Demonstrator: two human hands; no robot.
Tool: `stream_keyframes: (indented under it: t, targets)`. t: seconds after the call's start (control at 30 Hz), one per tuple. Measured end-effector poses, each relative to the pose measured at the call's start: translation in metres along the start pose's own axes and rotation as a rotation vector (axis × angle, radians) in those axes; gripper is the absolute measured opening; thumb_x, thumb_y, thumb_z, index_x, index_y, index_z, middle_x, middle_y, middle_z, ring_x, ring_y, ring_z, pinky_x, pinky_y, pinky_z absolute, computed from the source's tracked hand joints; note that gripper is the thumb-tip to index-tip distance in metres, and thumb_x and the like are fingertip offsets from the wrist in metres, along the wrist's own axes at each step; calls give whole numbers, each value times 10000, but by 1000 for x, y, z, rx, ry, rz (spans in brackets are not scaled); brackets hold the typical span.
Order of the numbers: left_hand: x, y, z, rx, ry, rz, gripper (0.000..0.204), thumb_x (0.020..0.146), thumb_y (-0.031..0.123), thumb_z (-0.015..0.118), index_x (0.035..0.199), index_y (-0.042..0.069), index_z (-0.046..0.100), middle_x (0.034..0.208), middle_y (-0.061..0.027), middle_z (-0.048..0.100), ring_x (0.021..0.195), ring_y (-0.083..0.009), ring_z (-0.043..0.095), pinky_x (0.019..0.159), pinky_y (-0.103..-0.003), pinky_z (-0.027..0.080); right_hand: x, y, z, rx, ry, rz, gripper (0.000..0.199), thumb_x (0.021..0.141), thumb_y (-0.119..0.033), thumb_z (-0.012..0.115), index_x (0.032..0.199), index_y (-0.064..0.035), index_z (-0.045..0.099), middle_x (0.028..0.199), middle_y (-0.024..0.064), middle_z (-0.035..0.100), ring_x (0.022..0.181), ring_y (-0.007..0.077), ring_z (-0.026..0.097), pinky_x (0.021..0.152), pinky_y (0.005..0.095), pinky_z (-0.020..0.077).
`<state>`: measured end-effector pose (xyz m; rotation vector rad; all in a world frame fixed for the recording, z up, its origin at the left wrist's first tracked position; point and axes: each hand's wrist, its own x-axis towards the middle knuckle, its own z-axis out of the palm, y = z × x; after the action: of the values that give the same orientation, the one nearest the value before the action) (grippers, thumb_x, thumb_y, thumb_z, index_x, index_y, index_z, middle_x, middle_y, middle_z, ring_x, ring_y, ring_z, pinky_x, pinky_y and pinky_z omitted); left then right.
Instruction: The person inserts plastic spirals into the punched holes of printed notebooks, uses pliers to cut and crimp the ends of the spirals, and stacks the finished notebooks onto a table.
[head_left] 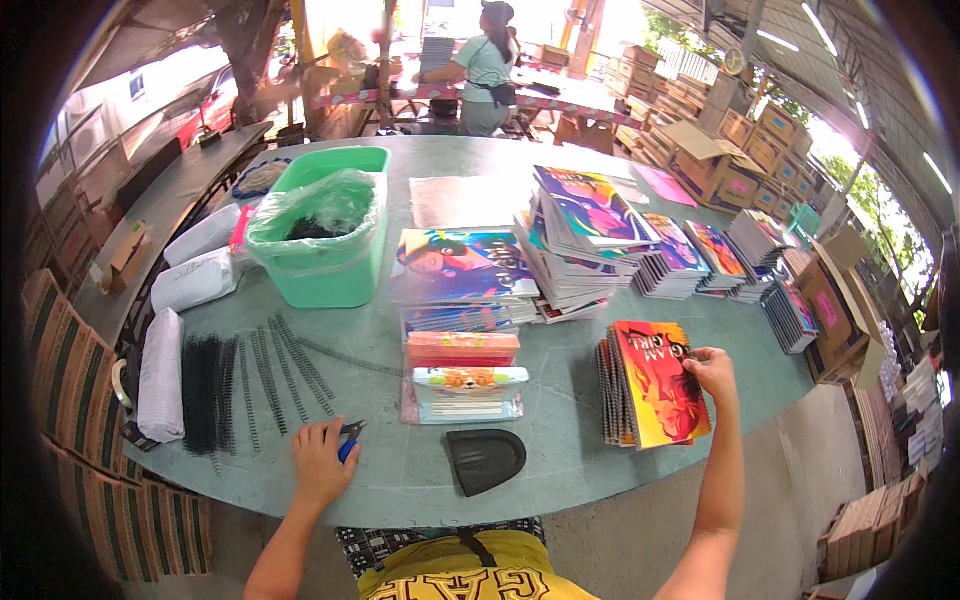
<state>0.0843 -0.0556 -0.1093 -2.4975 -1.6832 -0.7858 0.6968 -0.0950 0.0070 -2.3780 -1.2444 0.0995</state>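
Left hand (pixel 322 462) closed around small blue-handled pliers (pixel 349 441) on grey-green counter (pixel 560 440); right hand (pixel 713 373) gripping red-covered notebook stack (pixel 655 385) standing upright.

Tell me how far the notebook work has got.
Done, by the look of it: bound notebooks in rows at the far right. In hand: the right hand touches the red-covered stack; the left hand rests on blue-handled pliers. Left: loose black spiral coils and a tall stack of colourful books.

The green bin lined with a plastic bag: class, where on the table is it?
In the head view, the green bin stands on the table's far left, behind the black binding coils and left of the notebook stacks.
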Motion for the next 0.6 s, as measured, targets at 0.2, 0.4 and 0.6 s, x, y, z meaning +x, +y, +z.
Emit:
stream_keyframes:
  t: [0.2,0.4,0.6]
  targets:
    - [8,31,-7,169,98,113,450,774,270,636,1147,34,548,1103,-173,498,1071,-366,430,945,-502,319,8,12,11,201,51,-40,319,810,-192,642,1053,14,645,946,140,683,853,197,642,770,301,485]
    - [55,171,-4,-695,-299,341,565,834,342,621,1269,27,446,1223,-211,471,1136,-373,450,953,-408,390,-8,62,9,809,-106,196,657,868,-544,497,1257,-14,504,1162,122,587,1009,226,573,870,350,442]
    - [133,285,77,-1420,-1002,-599,825,853,652,422,1414,69,261,1336,-182,434,1186,-308,461,994,-398,373,-65,58,19,1609,-492,214,759,867,-570,468,1394,-44,322,1372,101,417,1181,228,472,993,358,364]
